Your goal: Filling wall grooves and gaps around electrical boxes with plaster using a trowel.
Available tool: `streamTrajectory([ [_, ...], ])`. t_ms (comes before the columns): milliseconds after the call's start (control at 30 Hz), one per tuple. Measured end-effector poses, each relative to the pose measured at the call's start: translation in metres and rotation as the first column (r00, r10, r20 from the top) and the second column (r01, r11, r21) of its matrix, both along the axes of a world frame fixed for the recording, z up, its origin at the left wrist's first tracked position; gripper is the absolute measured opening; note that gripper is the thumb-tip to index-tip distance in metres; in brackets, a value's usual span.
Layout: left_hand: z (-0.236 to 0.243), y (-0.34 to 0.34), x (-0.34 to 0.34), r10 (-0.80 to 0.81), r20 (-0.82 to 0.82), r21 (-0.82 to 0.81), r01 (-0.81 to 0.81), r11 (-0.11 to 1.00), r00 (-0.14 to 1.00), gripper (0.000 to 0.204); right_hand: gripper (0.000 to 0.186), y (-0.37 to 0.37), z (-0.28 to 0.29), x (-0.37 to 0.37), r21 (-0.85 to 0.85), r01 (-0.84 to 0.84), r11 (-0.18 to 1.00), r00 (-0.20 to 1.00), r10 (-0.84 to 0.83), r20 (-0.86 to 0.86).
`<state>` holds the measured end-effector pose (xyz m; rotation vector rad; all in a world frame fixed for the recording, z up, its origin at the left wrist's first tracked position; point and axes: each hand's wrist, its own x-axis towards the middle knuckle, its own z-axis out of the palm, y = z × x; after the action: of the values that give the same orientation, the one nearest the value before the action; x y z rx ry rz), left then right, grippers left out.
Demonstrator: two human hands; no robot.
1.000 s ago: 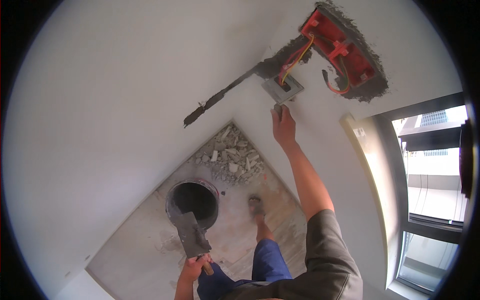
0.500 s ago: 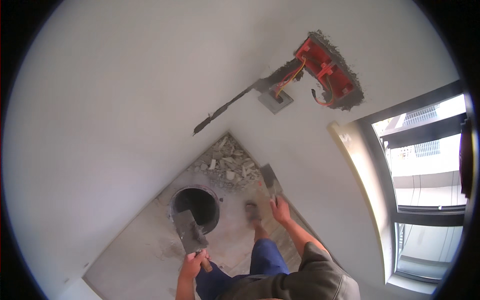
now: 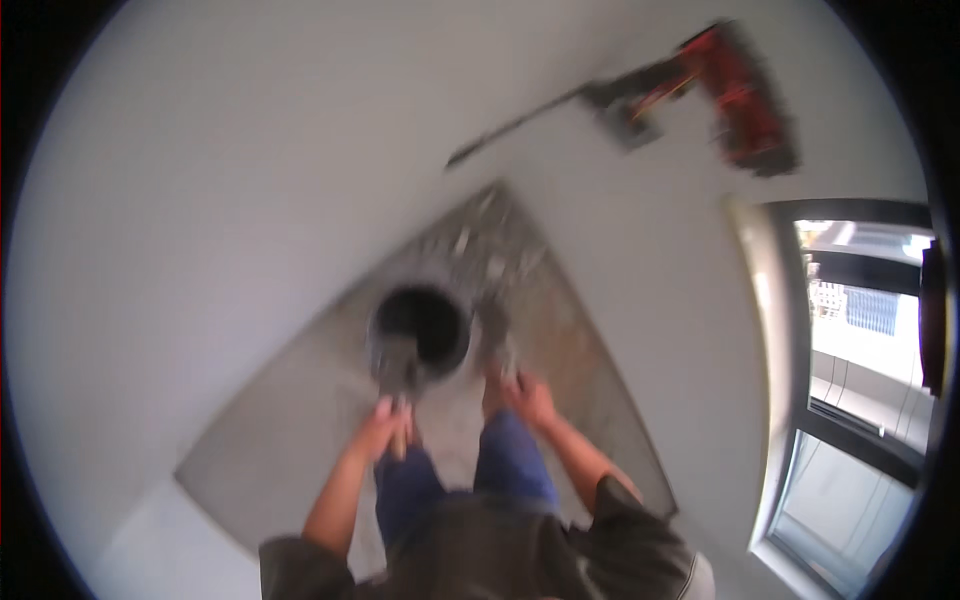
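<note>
In my left hand [image 3: 378, 428] is a flat plastering trowel [image 3: 398, 364], gripped by its wooden handle, its blade over the near left side of a dark bucket [image 3: 443, 312] on the floor. Blur hides how much grey mortar lies on that blade. My right hand [image 3: 532, 402] is closed round the handle of a second flat trowel [image 3: 493, 325]. Its smeared blade points away from me, just right of the bucket and apart from the left trowel.
Broken rubble [image 3: 485, 245] lies in the floor corner between two white walls. On the right wall, red electrical boxes [image 3: 745, 105] sit in dark mortar, with loose wires and a grey plate [image 3: 632, 128] beside them. A dark-framed window [image 3: 800, 430] stands at far right.
My right hand with its trowel has come from beside the right wall inward toward the bucket. The left trowel has moved closer over the bucket. My view has shifted, blurring the picture.
</note>
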<state>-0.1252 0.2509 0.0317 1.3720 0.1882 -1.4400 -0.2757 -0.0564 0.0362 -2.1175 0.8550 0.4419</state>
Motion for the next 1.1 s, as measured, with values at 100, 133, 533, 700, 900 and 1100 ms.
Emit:
streamTrajectory([
  [100,-0.029,-0.024,0.006,0.195,-0.232,0.030,-0.193,0.981,0.953,0.018,0.046,-0.012,-0.021,0.026,0.054,0.016,0.998,0.993,-0.009,-0.116],
  [133,-0.041,-0.025,0.005,0.205,-0.250,0.064,-0.195,0.979,0.946,0.018,0.046,-0.008,-0.033,0.030,0.083,0.014,0.996,0.990,-0.002,-0.141],
  [533,-0.163,-0.067,0.002,0.488,-0.409,0.197,-0.447,0.872,0.771,0.014,0.038,0.026,-0.136,0.047,0.162,-0.436,0.885,0.895,0.407,0.184],
  [700,-0.173,-0.069,0.016,0.436,-0.490,0.107,-0.445,0.889,0.755,0.015,0.032,0.029,-0.224,0.042,0.030,-0.638,0.770,0.770,0.638,0.005],
  [900,-0.180,-0.044,0.014,0.475,-0.438,0.228,-0.417,0.880,0.763,0.017,0.038,0.032,-0.263,0.068,0.020,-0.682,0.731,0.724,0.679,-0.122],
  [1100,-0.224,-0.043,-0.011,0.554,-0.358,0.373,-0.429,0.823,0.751,0.017,0.050,0.094,-0.256,0.045,0.160,-0.389,0.907,0.907,0.407,-0.106],
])
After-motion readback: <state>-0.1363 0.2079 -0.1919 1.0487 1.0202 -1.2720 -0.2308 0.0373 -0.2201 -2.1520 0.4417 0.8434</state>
